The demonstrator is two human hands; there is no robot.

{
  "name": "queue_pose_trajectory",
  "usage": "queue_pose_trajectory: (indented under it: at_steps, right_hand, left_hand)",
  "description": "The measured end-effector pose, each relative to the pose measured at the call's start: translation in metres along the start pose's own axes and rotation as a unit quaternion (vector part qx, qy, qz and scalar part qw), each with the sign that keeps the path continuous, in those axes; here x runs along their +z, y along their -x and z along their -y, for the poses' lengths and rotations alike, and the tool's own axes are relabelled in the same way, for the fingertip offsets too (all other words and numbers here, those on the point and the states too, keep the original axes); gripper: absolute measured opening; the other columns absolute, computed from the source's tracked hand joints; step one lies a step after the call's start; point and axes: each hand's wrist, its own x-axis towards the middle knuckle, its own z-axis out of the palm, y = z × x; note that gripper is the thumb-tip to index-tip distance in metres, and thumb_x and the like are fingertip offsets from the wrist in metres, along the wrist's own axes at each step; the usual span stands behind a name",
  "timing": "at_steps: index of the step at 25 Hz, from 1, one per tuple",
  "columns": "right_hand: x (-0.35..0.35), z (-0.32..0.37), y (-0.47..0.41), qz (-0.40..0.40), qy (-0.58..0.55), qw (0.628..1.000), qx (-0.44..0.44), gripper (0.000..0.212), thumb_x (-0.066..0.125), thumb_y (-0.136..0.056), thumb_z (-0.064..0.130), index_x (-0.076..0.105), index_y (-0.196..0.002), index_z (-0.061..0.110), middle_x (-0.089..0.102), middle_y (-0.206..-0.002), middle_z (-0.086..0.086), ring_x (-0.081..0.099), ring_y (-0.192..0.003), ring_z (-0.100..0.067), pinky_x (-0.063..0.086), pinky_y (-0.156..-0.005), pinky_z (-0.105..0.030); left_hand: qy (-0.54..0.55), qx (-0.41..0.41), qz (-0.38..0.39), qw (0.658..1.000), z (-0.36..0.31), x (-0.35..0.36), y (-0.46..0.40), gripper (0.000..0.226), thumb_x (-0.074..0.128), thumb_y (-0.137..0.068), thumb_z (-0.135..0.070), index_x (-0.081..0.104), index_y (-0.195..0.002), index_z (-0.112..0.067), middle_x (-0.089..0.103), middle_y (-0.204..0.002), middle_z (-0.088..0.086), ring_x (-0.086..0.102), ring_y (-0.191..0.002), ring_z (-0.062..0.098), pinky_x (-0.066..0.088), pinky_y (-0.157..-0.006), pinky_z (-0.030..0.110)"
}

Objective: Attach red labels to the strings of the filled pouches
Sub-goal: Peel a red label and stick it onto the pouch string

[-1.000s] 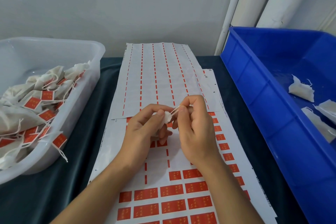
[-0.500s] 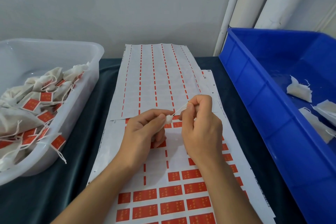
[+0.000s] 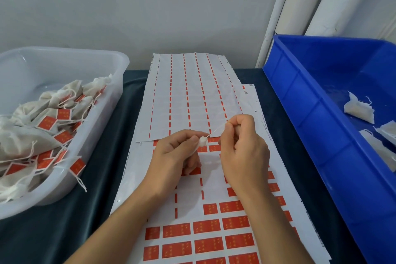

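**user_a:** So where's the risk here? A pouch [image 3: 202, 141] is pinched at its gathered neck by the left hand [image 3: 173, 156], held above the label sheet [image 3: 214, 227], and its string [image 3: 216, 131] is pinched by the right hand [image 3: 242, 148] and drawn taut up and to the right. No red label is seen on that string yet.

**user_b:** Main worry, I'd guess: if the string is pulled harder, it could be slipped out of the fingertips, or the neck cinched unevenly. Most of the pouch body is hidden behind the left fingers, so how well it's supported can't be told. Also, both hands are occupied, so a label would have to be peeled with something let go first. That's when the pouch might get dropped onto the sticky sheet.

**user_a:** Orientation?

**user_b:** The string's long axis is run diagonally, low end at the pouch neck, high end at the right hand, pointing toward the blue bin [image 3: 310, 126] where unlabelled pouches are kept. The pouch neck is aimed the same way. Finished ones are piled in the clear tub [image 3: 115, 96] on the left.
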Motion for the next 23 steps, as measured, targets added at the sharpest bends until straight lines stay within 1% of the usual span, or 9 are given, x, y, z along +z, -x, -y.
queue_pose_trajectory:
  at_steps: [4,8,10,13,15,17,18,20,23]
  right_hand:
    - [-0.001,0.001,-0.002,-0.018,0.041,0.999,-0.001,0.017,0.044,-0.100,0.043,0.048,-0.103,0.027,0.062,-0.077,0.012,0.059,-0.054,-0.008,0.057,-0.053,-0.031]
    - [-0.002,0.004,0.000,-0.038,0.050,0.998,0.002,0.024,0.038,-0.096,0.046,0.050,-0.101,0.025,0.059,-0.069,0.010,0.054,-0.050,-0.009,0.055,-0.053,-0.032]
    - [-0.001,0.004,0.000,-0.041,0.047,0.998,0.007,0.024,0.038,-0.097,0.046,0.050,-0.100,0.025,0.058,-0.068,0.010,0.054,-0.049,-0.009,0.055,-0.053,-0.032]
    - [-0.001,0.000,-0.002,-0.026,0.025,0.999,0.017,0.012,0.052,-0.100,0.040,0.052,-0.099,0.028,0.059,-0.069,0.013,0.058,-0.052,-0.010,0.058,-0.053,-0.033]
    - [-0.003,-0.003,-0.003,-0.009,-0.014,1.000,0.021,0.010,0.057,-0.100,0.040,0.055,-0.098,0.030,0.062,-0.071,0.016,0.062,-0.056,-0.010,0.060,-0.055,-0.029]
    - [-0.003,-0.002,-0.003,0.009,-0.058,0.998,0.026,0.013,0.054,-0.099,0.046,0.056,-0.099,0.033,0.065,-0.075,0.018,0.066,-0.064,-0.009,0.061,-0.058,-0.026]
    - [-0.003,-0.001,-0.003,0.015,-0.071,0.997,0.027,0.013,0.053,-0.098,0.047,0.056,-0.100,0.035,0.066,-0.077,0.018,0.067,-0.067,-0.008,0.060,-0.059,-0.024]
    - [-0.002,0.002,-0.002,0.018,-0.082,0.996,0.024,0.013,0.052,-0.097,0.050,0.055,-0.100,0.037,0.065,-0.076,0.021,0.067,-0.072,-0.005,0.057,-0.058,-0.016]
    - [-0.002,0.002,-0.002,0.018,-0.103,0.994,0.023,0.012,0.052,-0.096,0.051,0.054,-0.100,0.039,0.063,-0.077,0.025,0.066,-0.080,0.001,0.053,-0.060,-0.008]
  left_hand:
    - [-0.009,0.000,0.013,1.000,0.001,0.003,0.000,0.024,0.059,-0.105,-0.024,0.080,-0.096,-0.026,0.056,-0.060,0.006,0.049,-0.054,0.014,0.049,-0.058,0.020]
    - [-0.031,0.000,0.023,0.999,0.001,0.004,0.000,0.027,0.054,-0.108,-0.021,0.079,-0.097,-0.023,0.057,-0.060,0.005,0.050,-0.055,0.015,0.048,-0.058,0.019]
    - [-0.038,-0.004,0.027,0.999,0.001,0.004,0.001,0.028,0.053,-0.108,-0.022,0.078,-0.097,-0.025,0.058,-0.062,0.007,0.051,-0.056,0.017,0.049,-0.058,0.019]
    - [-0.034,-0.006,0.027,0.999,0.000,0.003,0.002,0.023,0.058,-0.106,-0.030,0.079,-0.095,-0.029,0.059,-0.063,0.006,0.054,-0.057,0.018,0.051,-0.060,0.021]
    - [-0.026,-0.005,0.011,1.000,-0.002,0.001,0.002,0.022,0.057,-0.096,-0.038,0.078,-0.094,-0.033,0.065,-0.067,0.005,0.063,-0.062,0.017,0.057,-0.065,0.023]
    - [-0.032,0.000,-0.007,0.999,-0.002,-0.001,0.002,0.023,0.055,-0.092,-0.040,0.078,-0.096,-0.038,0.073,-0.077,0.002,0.073,-0.075,0.018,0.062,-0.075,0.025]
    - [-0.040,0.003,-0.012,0.999,-0.002,-0.002,0.002,0.022,0.055,-0.093,-0.041,0.077,-0.098,-0.040,0.076,-0.083,0.001,0.076,-0.082,0.019,0.062,-0.078,0.024]
    - [-0.047,0.012,-0.018,0.999,-0.004,-0.004,0.001,0.020,0.057,-0.093,-0.044,0.076,-0.100,-0.043,0.078,-0.087,-0.002,0.076,-0.087,0.018,0.062,-0.078,0.022]
    - [-0.069,0.030,-0.040,0.996,-0.004,-0.006,0.000,0.012,0.064,-0.093,-0.048,0.075,-0.098,-0.045,0.077,-0.085,-0.008,0.076,-0.085,0.013,0.057,-0.072,0.014]
